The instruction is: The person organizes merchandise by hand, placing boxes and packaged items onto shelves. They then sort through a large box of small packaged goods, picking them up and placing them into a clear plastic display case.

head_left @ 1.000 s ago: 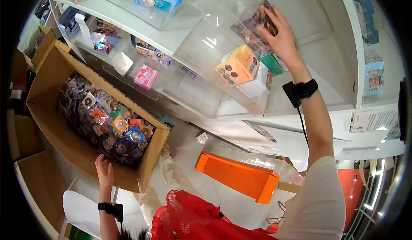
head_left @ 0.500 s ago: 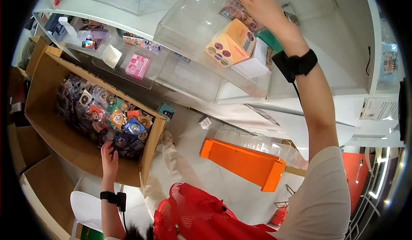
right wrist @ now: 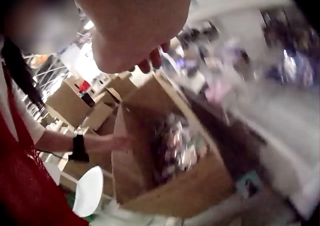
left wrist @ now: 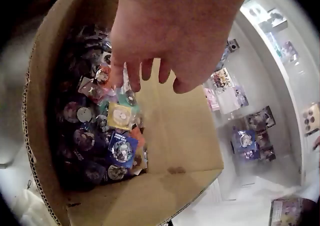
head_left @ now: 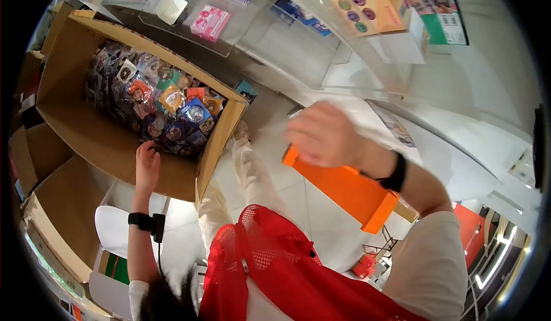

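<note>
A large cardboard box (head_left: 132,166) on the left of the head view holds a heap of plastic-wrapped round badges on coloured cards (head_left: 172,98). My left hand (head_left: 147,169) is at the box's near edge, fingers relaxed and holding nothing; in the left wrist view the hand (left wrist: 170,41) hangs above the badges (left wrist: 120,116). My right hand (head_left: 324,137), blurred, is in the air right of the box, above an orange piece (head_left: 344,192). In the right wrist view its fingers are partly hidden, and nothing is seen in them.
Clear acrylic shelving (head_left: 298,51) runs along the top. It carries a yellow box (head_left: 370,8) on a white box (head_left: 402,39), a pink box (head_left: 210,23) and a green-edged pack (head_left: 445,28). Another open carton (head_left: 69,206) and a white chair (head_left: 112,229) are at the left.
My right hand has left the upper shelf and its picture-covered box, moving down towards the floor side. The view has shifted down the shelving. My left hand remains by the box edge.
</note>
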{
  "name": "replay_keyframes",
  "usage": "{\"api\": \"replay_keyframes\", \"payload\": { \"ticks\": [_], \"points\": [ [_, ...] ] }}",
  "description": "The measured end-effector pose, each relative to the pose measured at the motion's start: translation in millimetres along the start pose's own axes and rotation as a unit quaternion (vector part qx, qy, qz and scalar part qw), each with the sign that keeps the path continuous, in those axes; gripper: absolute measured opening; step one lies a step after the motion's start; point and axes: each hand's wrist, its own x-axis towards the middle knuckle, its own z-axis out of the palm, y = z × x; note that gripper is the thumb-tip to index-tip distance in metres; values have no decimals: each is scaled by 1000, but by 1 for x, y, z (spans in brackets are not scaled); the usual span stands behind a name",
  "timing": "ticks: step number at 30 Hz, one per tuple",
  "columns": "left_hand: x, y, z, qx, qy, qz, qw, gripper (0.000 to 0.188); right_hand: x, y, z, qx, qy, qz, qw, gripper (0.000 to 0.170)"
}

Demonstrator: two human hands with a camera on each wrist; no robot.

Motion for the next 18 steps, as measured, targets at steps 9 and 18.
{"api": "replay_keyframes", "payload": {
  "ticks": [9,18],
  "points": [
    [17,7,10,42,40,-10,998,37,-62,144,367,-63,-186,468,862,83],
    [24,-25,71,64,21,-108,992,40,-50,197,546,-68,-163,581,794,106]
  ]
}}
